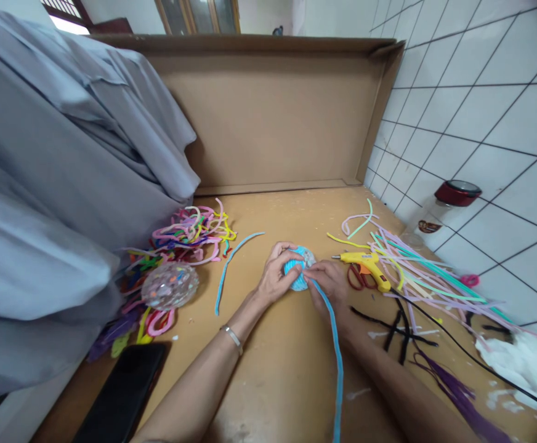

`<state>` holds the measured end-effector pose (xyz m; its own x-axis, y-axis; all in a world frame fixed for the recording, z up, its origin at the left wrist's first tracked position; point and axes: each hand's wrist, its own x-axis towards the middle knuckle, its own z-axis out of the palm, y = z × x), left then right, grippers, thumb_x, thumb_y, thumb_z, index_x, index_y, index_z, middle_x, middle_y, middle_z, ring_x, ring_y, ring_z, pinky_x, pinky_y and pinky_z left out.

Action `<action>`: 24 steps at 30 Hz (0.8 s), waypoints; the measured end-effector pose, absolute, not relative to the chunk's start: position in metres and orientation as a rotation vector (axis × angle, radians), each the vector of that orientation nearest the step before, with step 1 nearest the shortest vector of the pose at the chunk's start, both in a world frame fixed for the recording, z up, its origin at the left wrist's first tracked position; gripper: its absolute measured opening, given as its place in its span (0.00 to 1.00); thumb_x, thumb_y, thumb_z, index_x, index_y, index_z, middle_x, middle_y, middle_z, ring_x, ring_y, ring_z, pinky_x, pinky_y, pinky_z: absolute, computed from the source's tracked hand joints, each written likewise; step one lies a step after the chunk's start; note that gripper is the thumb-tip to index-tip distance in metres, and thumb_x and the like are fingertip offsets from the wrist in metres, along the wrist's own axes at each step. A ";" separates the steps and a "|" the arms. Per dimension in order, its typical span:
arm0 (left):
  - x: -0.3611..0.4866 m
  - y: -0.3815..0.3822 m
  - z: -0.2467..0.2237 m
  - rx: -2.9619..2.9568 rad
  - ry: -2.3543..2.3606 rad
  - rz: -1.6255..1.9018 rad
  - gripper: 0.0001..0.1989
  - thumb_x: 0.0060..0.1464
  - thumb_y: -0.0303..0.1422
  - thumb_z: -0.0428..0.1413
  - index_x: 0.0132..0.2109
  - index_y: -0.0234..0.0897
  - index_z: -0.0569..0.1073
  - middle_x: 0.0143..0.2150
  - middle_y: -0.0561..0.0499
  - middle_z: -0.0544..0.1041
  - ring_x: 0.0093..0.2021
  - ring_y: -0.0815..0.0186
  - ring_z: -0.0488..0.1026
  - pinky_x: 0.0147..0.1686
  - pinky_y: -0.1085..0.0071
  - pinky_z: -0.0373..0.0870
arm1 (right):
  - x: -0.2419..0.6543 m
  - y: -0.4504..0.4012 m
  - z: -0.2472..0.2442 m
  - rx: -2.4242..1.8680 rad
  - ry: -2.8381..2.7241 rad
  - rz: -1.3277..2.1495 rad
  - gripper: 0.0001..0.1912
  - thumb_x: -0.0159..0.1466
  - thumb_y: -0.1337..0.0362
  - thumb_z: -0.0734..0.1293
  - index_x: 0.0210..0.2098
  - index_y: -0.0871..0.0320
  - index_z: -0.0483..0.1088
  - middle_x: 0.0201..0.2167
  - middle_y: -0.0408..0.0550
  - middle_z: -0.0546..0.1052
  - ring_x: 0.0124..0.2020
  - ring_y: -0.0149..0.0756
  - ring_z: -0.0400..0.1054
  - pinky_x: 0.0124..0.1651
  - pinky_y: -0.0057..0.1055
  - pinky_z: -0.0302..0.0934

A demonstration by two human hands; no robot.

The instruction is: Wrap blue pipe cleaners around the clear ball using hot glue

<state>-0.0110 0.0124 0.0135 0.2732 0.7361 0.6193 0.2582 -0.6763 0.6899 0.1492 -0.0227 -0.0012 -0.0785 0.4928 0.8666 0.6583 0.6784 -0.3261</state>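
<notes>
A small rounded piece (295, 281) wrapped in light-blue fuzzy stem, with a clear or whitish part at its upper right, is held above the middle of the table. My left hand (278, 271) is closed round its left side, thumb across the front. On its right, the fingers of my right hand (327, 282) pinch a long blue stem (336, 344) close to the piece. From there the stem hangs down toward the near edge of the view. Another blue stem (225, 271) lies curved on the table, left of my left hand.
Colourful stems (194, 234), a clear speckled dome (170, 285) and a phone (123, 394) lie left. A yellow glue gun (365, 266) with a black cord, red-handled scissors (356, 278), pastel stems (430, 271) and a lidded jar (439, 215) are right. Cardboard (273, 117) stands behind.
</notes>
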 end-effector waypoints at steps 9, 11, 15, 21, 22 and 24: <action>-0.007 0.013 0.012 2.030 0.924 1.469 0.08 0.56 0.36 0.57 0.38 0.36 0.75 0.45 0.44 0.70 0.49 0.59 0.70 0.50 0.59 0.69 | 0.150 -0.021 -0.005 -0.946 -1.745 -0.172 0.07 0.64 0.66 0.64 0.34 0.51 0.75 0.33 0.45 0.75 0.37 0.35 0.68 0.43 0.36 0.61; -0.006 0.014 0.012 2.016 0.928 1.484 0.07 0.56 0.35 0.57 0.36 0.36 0.75 0.44 0.45 0.71 0.48 0.60 0.70 0.50 0.59 0.69 | 0.150 -0.021 -0.005 -0.925 -1.741 -0.169 0.07 0.63 0.66 0.64 0.33 0.51 0.75 0.33 0.45 0.75 0.37 0.34 0.68 0.42 0.35 0.61; -0.005 0.015 0.012 1.998 0.894 1.513 0.05 0.55 0.33 0.58 0.35 0.36 0.76 0.43 0.45 0.71 0.48 0.61 0.70 0.49 0.60 0.69 | 0.152 -0.021 -0.002 -0.922 -1.754 -0.078 0.05 0.62 0.64 0.66 0.33 0.51 0.75 0.33 0.45 0.74 0.37 0.35 0.68 0.43 0.37 0.62; -0.009 0.019 0.011 1.941 0.892 1.516 0.04 0.53 0.32 0.58 0.34 0.36 0.76 0.43 0.45 0.71 0.48 0.61 0.71 0.49 0.61 0.70 | 0.155 -0.023 0.000 -0.897 -1.695 0.137 0.03 0.60 0.63 0.68 0.33 0.53 0.75 0.32 0.45 0.73 0.36 0.35 0.68 0.40 0.36 0.65; -0.010 0.020 0.011 1.927 0.899 1.519 0.04 0.53 0.32 0.59 0.34 0.36 0.76 0.43 0.45 0.71 0.48 0.61 0.71 0.49 0.60 0.70 | 0.155 -0.022 0.000 -0.898 -1.678 0.163 0.03 0.60 0.63 0.68 0.32 0.53 0.75 0.31 0.45 0.73 0.35 0.35 0.69 0.39 0.36 0.65; -0.012 0.022 0.010 1.898 0.915 1.525 0.04 0.53 0.33 0.59 0.34 0.36 0.76 0.44 0.45 0.72 0.47 0.62 0.71 0.50 0.60 0.70 | 0.156 -0.021 -0.001 -0.898 -1.640 0.213 0.02 0.60 0.64 0.69 0.31 0.54 0.74 0.30 0.45 0.73 0.33 0.35 0.69 0.36 0.34 0.66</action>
